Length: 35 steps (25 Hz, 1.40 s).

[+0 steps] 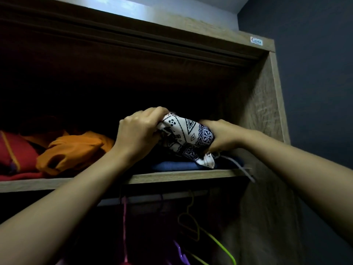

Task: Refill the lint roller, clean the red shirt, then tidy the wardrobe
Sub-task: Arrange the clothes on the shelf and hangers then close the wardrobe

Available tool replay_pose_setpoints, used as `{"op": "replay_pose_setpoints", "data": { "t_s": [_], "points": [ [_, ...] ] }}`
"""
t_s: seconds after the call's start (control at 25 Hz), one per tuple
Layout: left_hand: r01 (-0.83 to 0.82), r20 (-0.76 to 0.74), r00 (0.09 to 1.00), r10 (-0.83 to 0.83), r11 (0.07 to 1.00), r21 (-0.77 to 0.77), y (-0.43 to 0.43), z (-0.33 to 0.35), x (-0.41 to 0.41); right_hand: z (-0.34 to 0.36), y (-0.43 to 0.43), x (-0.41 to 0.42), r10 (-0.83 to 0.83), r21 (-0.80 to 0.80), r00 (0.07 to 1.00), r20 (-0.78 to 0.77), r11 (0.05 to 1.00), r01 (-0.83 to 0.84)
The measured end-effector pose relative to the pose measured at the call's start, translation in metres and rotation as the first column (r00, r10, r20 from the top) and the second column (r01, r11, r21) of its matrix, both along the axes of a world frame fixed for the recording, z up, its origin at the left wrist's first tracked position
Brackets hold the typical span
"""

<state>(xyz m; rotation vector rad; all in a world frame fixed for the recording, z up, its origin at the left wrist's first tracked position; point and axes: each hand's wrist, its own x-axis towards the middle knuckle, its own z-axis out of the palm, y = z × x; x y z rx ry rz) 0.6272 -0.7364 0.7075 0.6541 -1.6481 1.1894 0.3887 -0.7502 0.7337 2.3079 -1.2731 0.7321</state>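
Head view — "Costa" label [256, 41] on wardrobe [267, 115]

Two bare forearms without sleeves, no watch, bracelet or ring visible, left hand [137, 133] with knuckles showing, right hand [219, 135] partly hidden, both reaching up from below the wardrobe shelf [172, 176], wrists slender.
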Motion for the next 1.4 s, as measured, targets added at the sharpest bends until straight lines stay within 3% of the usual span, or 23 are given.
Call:
{"op": "replay_pose_setpoints", "data": {
  "t_s": [0.08,0.12,0.2,0.24,0.28,0.36,0.44,0.48,0.56,0.76,0.88,1.0,1.08,1.16,1.24,1.4],
  "points": [
    [-0.037,-0.03,0.999,0.036,0.998,-0.043,0.001,0.001,0.0,0.007,0.002,0.005,-0.171,-0.234,0.975,-0.143,0.963,0.135],
    [-0.077,-0.048,0.996,0.074,0.995,-0.055,0.0,0.0,-0.001,0.011,0.001,0.007,-0.288,-0.429,0.942,-0.174,0.883,0.191],
    [-0.175,-0.046,0.984,0.172,0.981,-0.086,-0.005,-0.002,-0.004,0.02,-0.007,0.006,-0.464,-0.781,0.881,-0.089,0.581,0.227],
    [-0.215,-0.003,0.977,0.215,0.973,-0.085,-0.007,-0.002,-0.006,0.021,-0.007,0.005,-0.491,-0.835,0.87,-0.043,0.496,0.238],
    [-0.248,0.07,0.965,0.254,0.965,-0.086,-0.007,-0.001,-0.008,0.017,-0.008,0.002,-0.51,-0.845,0.859,-0.036,0.474,0.246],
    [-0.32,0.287,0.898,0.333,0.943,-0.092,-0.01,-0.003,-0.01,-0.002,-0.017,-0.001,-0.515,-0.68,0.84,-0.171,0.679,0.277],
    [-0.416,0.408,0.84,0.359,0.907,0.059,-0.012,-0.006,-0.01,-0.022,-0.02,-0.008,-0.441,-0.34,0.844,-0.306,0.879,0.336],
    [-0.44,0.403,0.849,0.342,0.88,0.181,-0.013,-0.007,-0.009,-0.025,-0.015,-0.011,-0.415,-0.24,0.854,-0.313,0.905,0.352],
    [-0.447,0.343,0.876,0.34,0.839,0.309,-0.011,-0.006,-0.008,-0.019,-0.006,-0.017,-0.424,-0.248,0.86,-0.284,0.899,0.361],
    [-0.391,0.217,0.913,0.346,0.893,0.223,-0.007,-0.005,-0.006,-0.014,0.012,-0.021,-0.516,-0.436,0.831,-0.209,0.809,0.393],
    [-0.372,0.325,0.908,0.265,0.866,0.334,-0.004,-0.006,-0.005,-0.02,0.016,-0.023,-0.538,-0.345,0.775,-0.332,0.834,0.431],
    [-0.407,0.375,0.899,0.224,0.741,0.533,0.001,-0.008,-0.001,-0.019,0.018,-0.028,-0.458,-0.217,0.787,-0.413,0.889,0.404],
    [-0.397,0.366,0.909,0.198,0.677,0.62,0.004,-0.009,0.0,-0.018,0.022,-0.028,-0.256,-0.019,0.909,-0.33,0.964,0.264],
    [-0.424,0.376,0.897,0.232,0.691,0.586,0.007,-0.012,-0.002,-0.022,0.018,-0.023,-0.079,0.075,0.964,-0.253,0.992,0.101],
    [-0.416,0.348,0.905,0.246,0.685,0.598,0.012,-0.013,-0.004,-0.03,0.009,-0.017,-0.076,0.078,0.969,-0.235,0.992,0.097],
    [-0.369,0.276,0.929,0.246,0.597,0.712,0.015,-0.011,-0.009,-0.042,-0.01,-0.011,-0.069,0.113,0.996,-0.048,0.991,0.075]
  ]
}}
